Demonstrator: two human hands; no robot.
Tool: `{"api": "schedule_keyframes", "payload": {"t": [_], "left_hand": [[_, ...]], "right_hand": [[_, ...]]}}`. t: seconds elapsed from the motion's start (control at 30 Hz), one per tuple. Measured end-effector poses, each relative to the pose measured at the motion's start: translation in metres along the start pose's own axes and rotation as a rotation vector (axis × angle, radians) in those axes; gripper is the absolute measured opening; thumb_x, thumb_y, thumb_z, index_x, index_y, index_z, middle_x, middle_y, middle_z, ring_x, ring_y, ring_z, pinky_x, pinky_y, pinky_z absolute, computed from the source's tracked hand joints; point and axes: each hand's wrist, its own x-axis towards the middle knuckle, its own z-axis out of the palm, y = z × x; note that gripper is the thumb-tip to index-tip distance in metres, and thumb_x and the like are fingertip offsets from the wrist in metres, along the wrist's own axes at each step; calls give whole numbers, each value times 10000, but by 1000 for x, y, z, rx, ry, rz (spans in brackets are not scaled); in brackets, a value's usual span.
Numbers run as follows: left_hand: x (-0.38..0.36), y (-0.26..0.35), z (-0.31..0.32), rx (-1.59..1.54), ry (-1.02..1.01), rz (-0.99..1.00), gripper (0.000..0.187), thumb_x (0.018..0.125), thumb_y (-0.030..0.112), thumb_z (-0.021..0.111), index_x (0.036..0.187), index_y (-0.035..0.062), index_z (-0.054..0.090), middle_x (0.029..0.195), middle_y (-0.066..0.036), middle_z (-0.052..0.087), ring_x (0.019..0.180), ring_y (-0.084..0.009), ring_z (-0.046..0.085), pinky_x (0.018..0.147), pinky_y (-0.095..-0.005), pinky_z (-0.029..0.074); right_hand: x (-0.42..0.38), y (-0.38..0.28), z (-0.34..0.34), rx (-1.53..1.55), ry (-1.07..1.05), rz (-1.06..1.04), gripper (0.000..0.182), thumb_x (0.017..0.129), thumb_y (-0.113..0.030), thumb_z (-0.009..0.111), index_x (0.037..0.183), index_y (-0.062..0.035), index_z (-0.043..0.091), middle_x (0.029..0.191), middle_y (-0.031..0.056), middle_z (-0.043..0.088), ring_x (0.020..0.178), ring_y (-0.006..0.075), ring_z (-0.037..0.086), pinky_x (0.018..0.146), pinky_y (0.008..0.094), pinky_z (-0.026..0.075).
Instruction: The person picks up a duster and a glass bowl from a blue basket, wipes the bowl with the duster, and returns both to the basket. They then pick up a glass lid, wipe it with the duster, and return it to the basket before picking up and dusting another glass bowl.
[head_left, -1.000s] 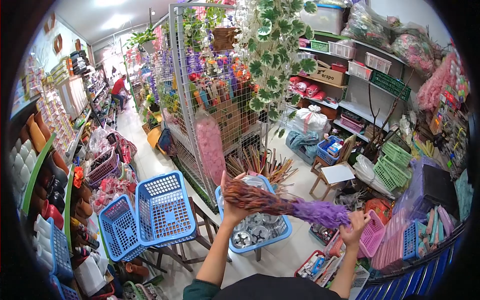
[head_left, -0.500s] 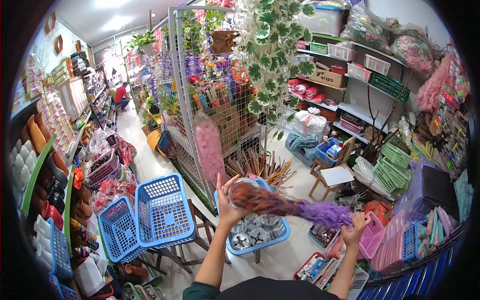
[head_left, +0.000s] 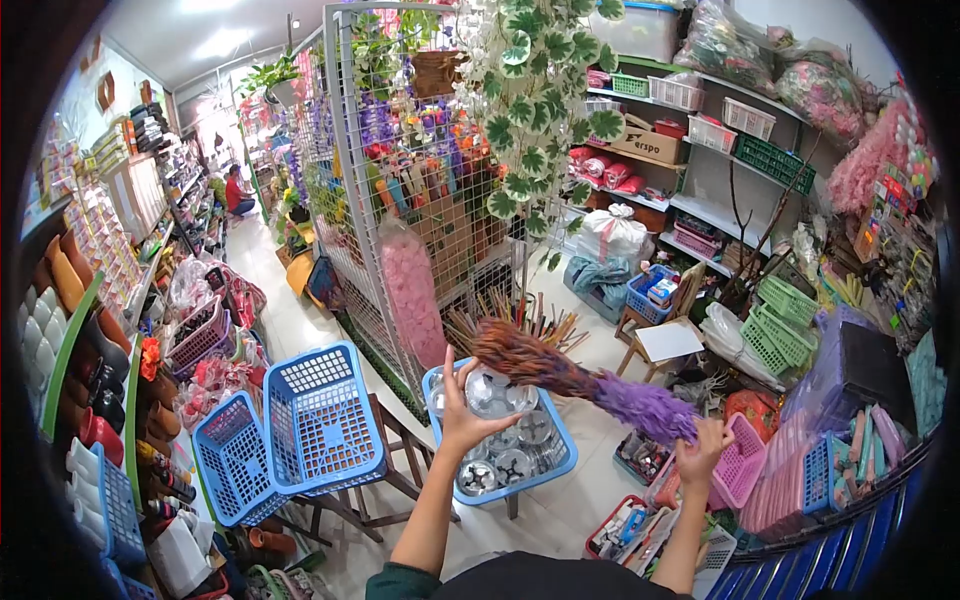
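My right hand grips the purple end of a long feathery bundle. The bundle runs up and left, its far end reddish brown. My left hand has thumb and fingers spread above a blue basket of clear round containers. One larger clear round container shows between my left thumb and fingers; whether they touch it, I cannot tell. The brown end of the bundle lies just above that container, apart from my left hand.
Two blue baskets rest on a dark wooden stand at the left. Behind the filled basket is a white wire rack. A small chair with a white board stands at the right. A person in red crouches far down the aisle.
The brown end of the bundle has moved away from my left hand, which has opened. My right hand still holds the purple end. The view has shifted slightly.
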Motion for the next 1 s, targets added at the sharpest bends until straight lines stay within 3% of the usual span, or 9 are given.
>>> {"api": "schedule_keyframes", "payload": {"t": [0.1,0.2,0.33,0.47,0.7,0.77,0.8,0.9,1.0], "left_hand": [[-11,-23,-3,54,15,-37,1369,476,245,932,1477,45,20,1307,-163,471,1190,-259,492,1039,-374,365],[-21,-42,-11,-349,80,-208,1350,475,206,933,1469,34,36,1306,-152,474,1170,-249,507,1030,-362,385],[-31,-48,-34,26,200,-100,1275,505,171,906,1455,-12,75,1276,-156,498,1159,-255,516,1027,-360,393],[-46,-50,-41,8,204,-188,1264,509,160,901,1460,12,81,1281,-166,476,1169,-252,489,1029,-363,388],[-64,-56,-43,60,186,-213,1271,493,192,906,1462,18,101,1272,-155,506,1181,-262,493,1033,-374,382],[-65,-52,-42,74,175,-215,1264,496,198,904,1458,6,106,1271,-155,507,1183,-262,491,1033,-373,379],[-66,-50,-42,78,177,-215,1264,496,198,904,1458,6,106,1271,-155,507,1183,-262,491,1033,-373,379],[-68,-47,-41,98,157,-199,1252,497,202,906,1454,4,122,1270,-160,507,1172,-261,500,1021,-371,389],[-67,-38,-38,72,156,-187,1246,501,201,905,1453,7,126,1272,-167,503,1167,-262,505,1013,-369,396]], "right_hand": [[-11,-4,21,93,-111,-73,329,573,-176,671,861,-30,604,847,89,566,870,273,511,902,399,290],[-27,-3,44,124,-264,-35,325,572,-174,678,853,-28,605,855,91,576,883,267,518,884,398,302],[-79,3,107,228,-155,67,272,619,-185,685,838,-35,623,789,107,582,786,289,529,780,389,373],[-114,-33,154,444,-570,578,276,755,-262,689,804,3,633,671,130,594,600,268,558,565,375,413],[-188,-103,264,667,-655,642,264,832,-228,650,910,22,618,792,197,638,714,319,612,662,395,459],[-205,-116,285,505,-583,546,131,867,-104,597,913,16,573,745,61,609,555,151,541,541,304,450],[-214,-119,294,508,-585,545,131,867,-104,597,913,16,573,745,61,609,555,151,541,541,304,450],[-196,-139,274,769,-905,996,155,853,-35,562,997,-4,515,772,110,623,532,154,571,424,286,483],[-190,-135,269,977,-987,1080,139,849,-19,541,985,3,521,789,110,633,550,158,586,462,291,500]]}}
